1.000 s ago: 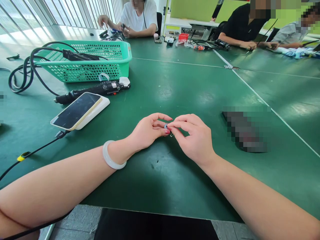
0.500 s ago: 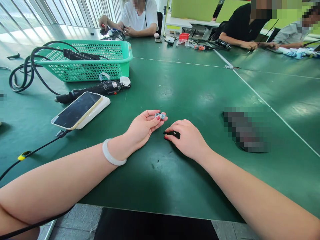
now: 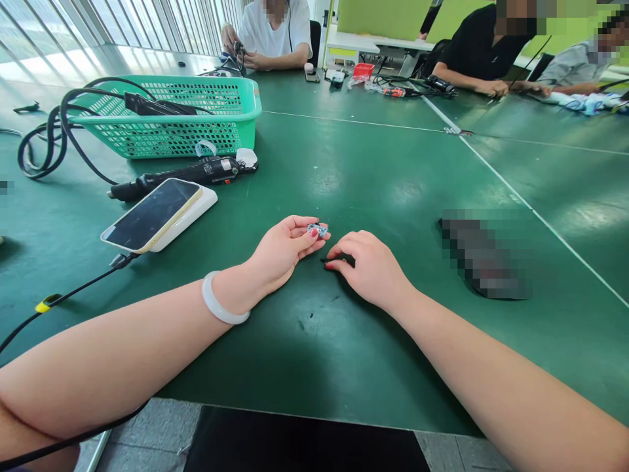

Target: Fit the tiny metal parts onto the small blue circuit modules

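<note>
My left hand (image 3: 278,252), a white bangle at its wrist, is closed with thumb and fingers on a small blue-and-white piece (image 3: 319,230) that looks like a circuit board. Just to the right, my right hand (image 3: 372,267) pinches a small black part (image 3: 324,261) low over the table. Most of that black part is hidden by the thumb and fingers. The two hands are close together but do not touch.
On the green table (image 3: 373,367), a phone (image 3: 153,213) rests on a white block at left. Behind it lie a corded black electric screwdriver (image 3: 196,174) and a green basket (image 3: 181,137). A blurred dark object (image 3: 484,259) lies at right. Several people sit across the table.
My right hand has shifted slightly, and less of the black part shows between its fingers. My left hand keeps its hold on the board, almost still. Across the table, a person's hands have come together.
</note>
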Demonstrator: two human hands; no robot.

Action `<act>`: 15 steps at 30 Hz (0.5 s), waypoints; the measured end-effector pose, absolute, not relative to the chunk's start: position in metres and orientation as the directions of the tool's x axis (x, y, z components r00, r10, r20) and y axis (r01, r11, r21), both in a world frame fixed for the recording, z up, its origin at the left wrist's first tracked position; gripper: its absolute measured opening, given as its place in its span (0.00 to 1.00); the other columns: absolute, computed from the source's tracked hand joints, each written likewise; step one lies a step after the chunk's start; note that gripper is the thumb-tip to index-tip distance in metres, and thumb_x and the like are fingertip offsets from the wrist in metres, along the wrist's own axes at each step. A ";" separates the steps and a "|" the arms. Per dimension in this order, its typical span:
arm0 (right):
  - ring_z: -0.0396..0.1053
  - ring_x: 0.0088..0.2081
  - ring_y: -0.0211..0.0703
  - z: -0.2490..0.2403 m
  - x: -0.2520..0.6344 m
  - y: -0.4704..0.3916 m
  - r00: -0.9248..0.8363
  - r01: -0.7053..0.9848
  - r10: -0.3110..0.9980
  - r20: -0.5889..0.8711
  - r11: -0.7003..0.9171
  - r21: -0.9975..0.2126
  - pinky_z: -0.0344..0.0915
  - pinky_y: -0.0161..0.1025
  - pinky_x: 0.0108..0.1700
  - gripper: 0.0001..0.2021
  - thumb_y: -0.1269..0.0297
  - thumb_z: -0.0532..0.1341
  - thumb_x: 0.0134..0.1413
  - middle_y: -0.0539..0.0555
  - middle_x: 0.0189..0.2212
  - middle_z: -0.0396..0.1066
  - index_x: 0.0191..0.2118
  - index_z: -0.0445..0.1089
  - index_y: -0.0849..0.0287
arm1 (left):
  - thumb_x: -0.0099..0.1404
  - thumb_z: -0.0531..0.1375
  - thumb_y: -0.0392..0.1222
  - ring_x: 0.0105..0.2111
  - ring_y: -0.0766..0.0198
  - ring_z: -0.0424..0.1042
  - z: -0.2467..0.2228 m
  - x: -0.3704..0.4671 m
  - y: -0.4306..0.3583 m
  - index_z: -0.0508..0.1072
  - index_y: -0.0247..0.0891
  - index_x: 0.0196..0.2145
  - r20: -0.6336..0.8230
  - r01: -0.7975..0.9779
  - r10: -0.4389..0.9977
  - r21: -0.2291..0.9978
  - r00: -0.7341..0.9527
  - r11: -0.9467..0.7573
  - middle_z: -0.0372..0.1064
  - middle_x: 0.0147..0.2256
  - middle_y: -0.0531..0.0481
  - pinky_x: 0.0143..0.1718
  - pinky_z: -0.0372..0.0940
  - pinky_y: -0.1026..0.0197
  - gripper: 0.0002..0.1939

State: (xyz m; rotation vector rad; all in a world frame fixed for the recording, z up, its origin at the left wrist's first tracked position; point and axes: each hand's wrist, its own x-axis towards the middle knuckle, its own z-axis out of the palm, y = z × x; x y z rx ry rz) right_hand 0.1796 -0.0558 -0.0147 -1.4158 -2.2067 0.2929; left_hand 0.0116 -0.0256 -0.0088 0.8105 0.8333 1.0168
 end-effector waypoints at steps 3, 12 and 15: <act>0.63 0.35 0.43 -0.018 0.177 -0.053 -0.371 0.804 0.884 0.285 0.459 -0.378 0.62 0.42 0.39 0.05 0.70 0.62 0.53 0.52 0.31 0.72 0.28 0.72 0.57 | 0.60 0.59 0.27 0.36 0.69 0.74 -0.008 0.012 -0.026 0.69 0.32 0.36 -0.211 -0.379 0.935 0.871 0.286 0.312 0.74 0.34 0.48 0.50 0.65 0.58 0.06; 0.61 0.33 0.43 -0.022 0.180 -0.045 -0.469 0.791 0.818 0.333 0.557 -0.254 0.61 0.42 0.37 0.11 0.72 0.52 0.59 0.55 0.31 0.69 0.28 0.69 0.59 | 0.61 0.58 0.27 0.32 0.70 0.73 -0.008 0.013 -0.026 0.69 0.33 0.36 -0.198 -0.340 0.931 0.891 0.306 0.302 0.73 0.32 0.49 0.47 0.66 0.59 0.06; 0.64 0.35 0.41 -0.010 0.187 -0.050 -0.390 0.688 0.790 0.472 0.591 -0.421 0.62 0.41 0.40 0.11 0.74 0.52 0.58 0.53 0.31 0.68 0.28 0.67 0.57 | 0.62 0.58 0.29 0.31 0.71 0.73 -0.006 0.012 -0.028 0.69 0.33 0.36 -0.181 -0.320 0.916 0.898 0.359 0.302 0.73 0.30 0.51 0.44 0.66 0.60 0.05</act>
